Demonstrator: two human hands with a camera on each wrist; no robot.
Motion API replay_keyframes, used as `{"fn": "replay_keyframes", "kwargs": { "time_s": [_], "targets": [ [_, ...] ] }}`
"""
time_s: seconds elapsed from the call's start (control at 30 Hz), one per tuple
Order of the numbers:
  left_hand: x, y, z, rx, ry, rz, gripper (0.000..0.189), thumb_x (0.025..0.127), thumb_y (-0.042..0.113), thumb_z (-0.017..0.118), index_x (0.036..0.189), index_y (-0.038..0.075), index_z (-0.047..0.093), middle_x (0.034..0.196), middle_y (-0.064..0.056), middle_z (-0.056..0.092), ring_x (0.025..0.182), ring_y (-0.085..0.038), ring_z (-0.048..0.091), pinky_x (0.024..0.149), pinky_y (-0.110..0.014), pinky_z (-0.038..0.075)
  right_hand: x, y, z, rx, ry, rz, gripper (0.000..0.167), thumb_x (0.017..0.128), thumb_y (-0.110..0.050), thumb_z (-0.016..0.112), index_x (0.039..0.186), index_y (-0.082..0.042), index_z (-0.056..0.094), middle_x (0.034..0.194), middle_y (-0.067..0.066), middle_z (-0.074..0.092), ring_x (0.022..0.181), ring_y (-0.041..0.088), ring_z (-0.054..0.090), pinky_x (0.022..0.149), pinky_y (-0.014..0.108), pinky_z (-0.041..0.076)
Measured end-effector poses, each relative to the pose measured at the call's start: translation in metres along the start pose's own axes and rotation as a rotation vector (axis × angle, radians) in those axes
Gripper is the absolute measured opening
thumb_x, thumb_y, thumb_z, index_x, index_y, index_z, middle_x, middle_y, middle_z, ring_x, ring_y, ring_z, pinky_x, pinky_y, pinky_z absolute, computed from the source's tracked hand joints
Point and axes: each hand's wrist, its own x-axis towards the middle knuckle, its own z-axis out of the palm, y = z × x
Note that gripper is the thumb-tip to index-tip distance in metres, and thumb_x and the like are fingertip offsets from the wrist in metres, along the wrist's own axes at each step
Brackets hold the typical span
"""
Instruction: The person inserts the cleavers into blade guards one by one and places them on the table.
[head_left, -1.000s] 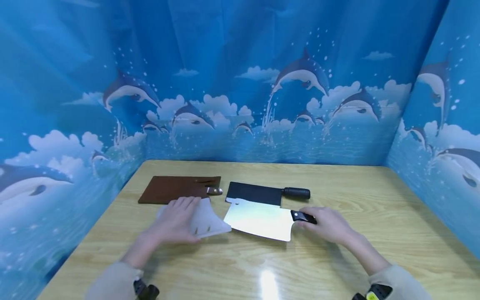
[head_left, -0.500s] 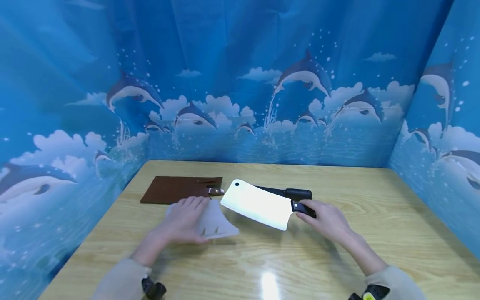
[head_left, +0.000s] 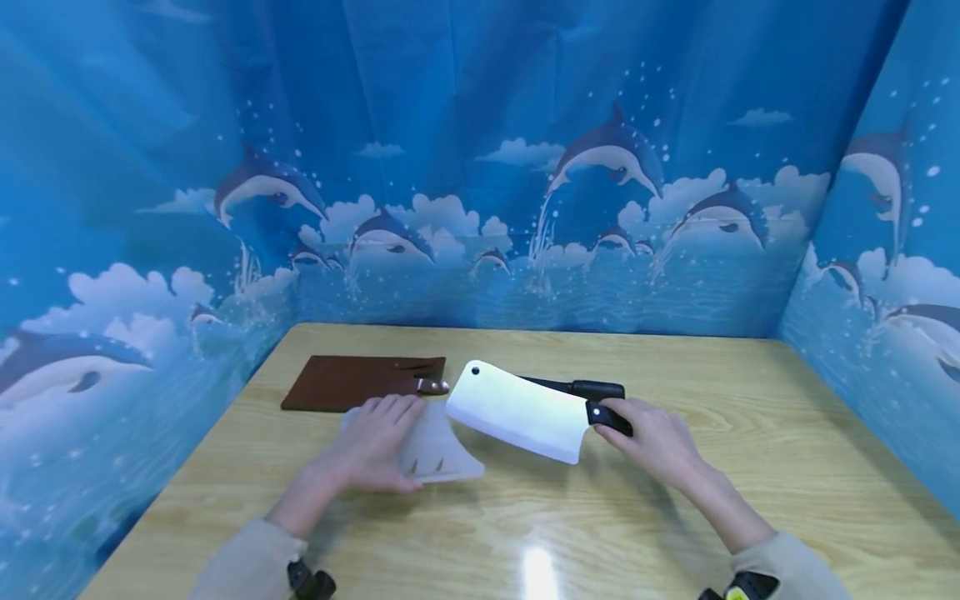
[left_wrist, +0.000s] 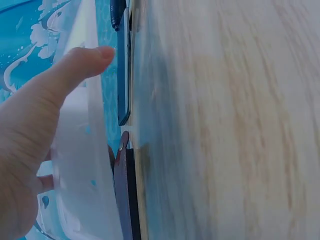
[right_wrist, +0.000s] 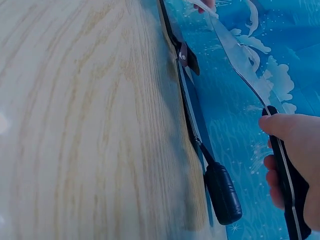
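My right hand [head_left: 652, 437] grips the black handle of a cleaver [head_left: 517, 414]. Its wide, shiny blade points left, raised above the table, with a hole near the upper far corner. In my left hand [head_left: 378, 447] is a translucent white plastic blade cover [head_left: 442, 454] with two small slots, pinched between thumb and fingers. The cover's right side lies close to the blade's left end; from the head view I cannot tell whether they touch. The left wrist view shows the thumb against the cover [left_wrist: 80, 165]. In the right wrist view the fingers curl round the cleaver handle [right_wrist: 290, 185].
Behind the left hand a brown leather sheath [head_left: 348, 383] with a metal snap lies flat. A second, black-bladed cleaver with a black ribbed handle [head_left: 597, 390] lies behind the raised blade, mostly hidden. The wooden table [head_left: 600, 533] ends at a blue dolphin-print curtain [head_left: 465, 150].
The cleaver's left end has swung up and away, leaving the cover and now hiding most of the black blade. My left hand and the cover have shifted slightly right.
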Motion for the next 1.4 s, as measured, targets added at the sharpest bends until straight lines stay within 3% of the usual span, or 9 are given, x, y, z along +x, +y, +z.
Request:
{"fn": "replay_keyframes", "kwargs": {
  "time_s": [0.3,0.43,0.53,0.73,0.93,1.0,1.07,1.2,1.4],
  "targets": [
    [0.007,0.003,0.0,0.021,0.059,-0.012,0.112,0.054,0.068,0.071,0.138,0.001,0.039,0.132,-0.014,0.048,0.117,-0.029,0.045,0.092,-0.048,0.039,-0.003,0.003,0.005,-0.075,0.198,-0.159,0.035,0.075,-0.027,0.075,0.105,-0.011,0.069,0.063,-0.004,0.052,0.045,0.003,0.035,0.039,0.021,0.028],
    [0.01,0.005,0.0,0.028,0.053,-0.012,0.112,0.054,0.069,0.07,0.138,0.001,0.04,0.133,-0.013,0.048,0.117,-0.028,0.045,0.092,-0.047,0.039,-0.004,0.007,0.007,-0.104,0.298,-0.255,0.034,0.074,-0.028,0.075,0.101,-0.008,0.069,0.06,-0.001,0.053,0.042,0.004,0.038,0.036,0.02,0.028],
    [0.011,0.006,0.002,0.032,0.038,-0.01,0.111,0.054,0.069,0.07,0.137,0.001,0.041,0.133,-0.012,0.048,0.117,-0.028,0.045,0.092,-0.047,0.038,-0.005,0.009,0.006,-0.113,0.336,-0.313,0.035,0.082,-0.036,0.067,0.099,-0.006,0.069,0.062,0.004,0.057,0.042,0.009,0.045,0.035,0.022,0.032],
    [0.014,0.006,0.002,0.041,0.04,-0.006,0.112,0.053,0.069,0.07,0.138,0.003,0.041,0.132,-0.012,0.049,0.116,-0.027,0.045,0.094,-0.048,0.037,-0.002,0.015,0.003,-0.105,0.372,-0.38,0.055,0.094,-0.051,0.041,0.098,-0.004,0.069,0.063,0.007,0.059,0.042,0.013,0.049,0.035,0.023,0.035],
    [0.014,0.005,-0.003,0.029,0.02,0.018,0.112,0.053,0.067,0.071,0.139,0.002,0.04,0.133,-0.013,0.049,0.117,-0.027,0.045,0.094,-0.048,0.037,0.0,0.018,0.0,-0.102,0.348,-0.409,0.058,0.095,-0.053,0.035,0.095,-0.005,0.068,0.059,0.003,0.054,0.04,0.007,0.041,0.034,0.019,0.029],
    [0.014,0.004,-0.003,0.026,0.01,0.007,0.112,0.053,0.067,0.071,0.139,0.002,0.04,0.134,-0.012,0.048,0.118,-0.027,0.044,0.094,-0.048,0.037,0.0,0.019,-0.001,-0.109,0.32,-0.423,0.055,0.094,-0.052,0.04,0.096,-0.006,0.069,0.06,0.003,0.056,0.04,0.007,0.043,0.035,0.018,0.031],
    [0.013,0.003,-0.004,0.02,0.001,-0.011,0.112,0.053,0.066,0.072,0.139,0.002,0.04,0.135,-0.012,0.047,0.118,-0.027,0.044,0.095,-0.048,0.037,0.0,0.019,-0.002,-0.111,0.289,-0.435,0.044,0.09,-0.047,0.055,0.097,-0.006,0.07,0.063,0.005,0.06,0.041,0.009,0.048,0.036,0.019,0.034],
    [0.012,0.0,-0.006,0.007,-0.019,-0.04,0.112,0.053,0.066,0.072,0.14,0.004,0.038,0.136,-0.011,0.046,0.119,-0.027,0.043,0.097,-0.048,0.036,0.0,0.018,-0.002,-0.105,0.241,-0.444,0.037,0.071,-0.027,0.078,0.1,-0.004,0.07,0.069,0.008,0.065,0.044,0.01,0.054,0.039,0.018,0.039],
    [0.008,-0.002,-0.008,-0.003,-0.026,-0.028,0.112,0.053,0.066,0.073,0.14,0.004,0.039,0.135,-0.012,0.047,0.119,-0.027,0.044,0.096,-0.048,0.037,-0.001,0.016,-0.001,-0.089,0.227,-0.438,0.04,0.068,-0.024,0.08,0.1,-0.004,0.07,0.068,0.007,0.065,0.042,0.007,0.051,0.038,0.015,0.036]
  ]
}}
